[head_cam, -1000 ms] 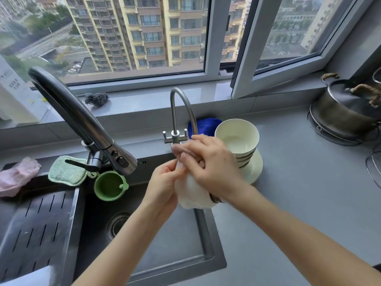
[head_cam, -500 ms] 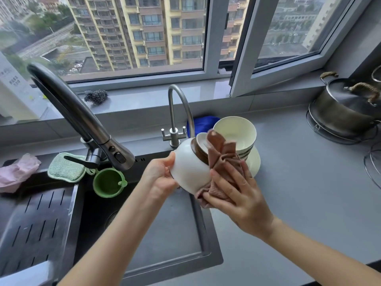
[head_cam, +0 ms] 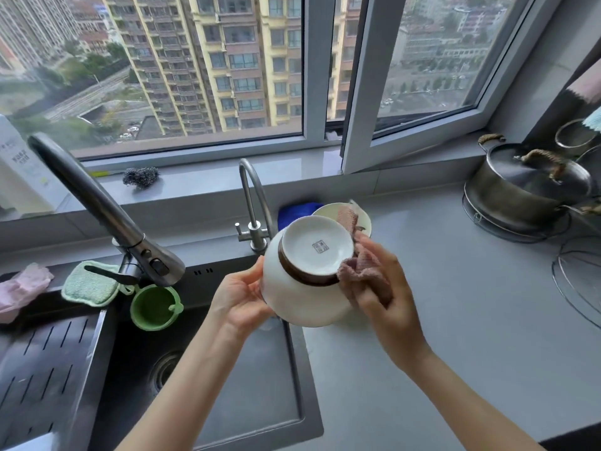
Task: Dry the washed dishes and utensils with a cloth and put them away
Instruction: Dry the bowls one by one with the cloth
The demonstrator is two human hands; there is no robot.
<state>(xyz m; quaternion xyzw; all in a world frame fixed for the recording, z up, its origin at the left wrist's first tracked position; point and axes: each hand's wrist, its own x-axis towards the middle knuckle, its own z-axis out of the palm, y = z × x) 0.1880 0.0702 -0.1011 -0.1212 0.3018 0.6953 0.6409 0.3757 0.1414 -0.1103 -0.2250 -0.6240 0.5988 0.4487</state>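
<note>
A white bowl (head_cam: 302, 297) with a brown foot ring is held over the sink's right edge, its stamped base turned toward me. My left hand (head_cam: 242, 296) grips its left side from below. My right hand (head_cam: 379, 292) holds a pinkish-brown cloth (head_cam: 359, 271) against the bowl's right side by the foot ring. Behind the bowl, a stack of cream bowls (head_cam: 362, 218) stands on the counter, mostly hidden, with part of the cloth over it.
The dark sink (head_cam: 305, 379) lies below, with a large black faucet (head_cam: 97, 206) at left and a thin steel tap (head_cam: 255, 203) behind. A green cup (head_cam: 154, 307), green sponge (head_cam: 87, 283), blue cloth (head_cam: 296, 211) and lidded pot (head_cam: 527, 183) stand around.
The bowl has been turned so its base faces me. My right hand with the cloth has slid from the base to the bowl's right side.
</note>
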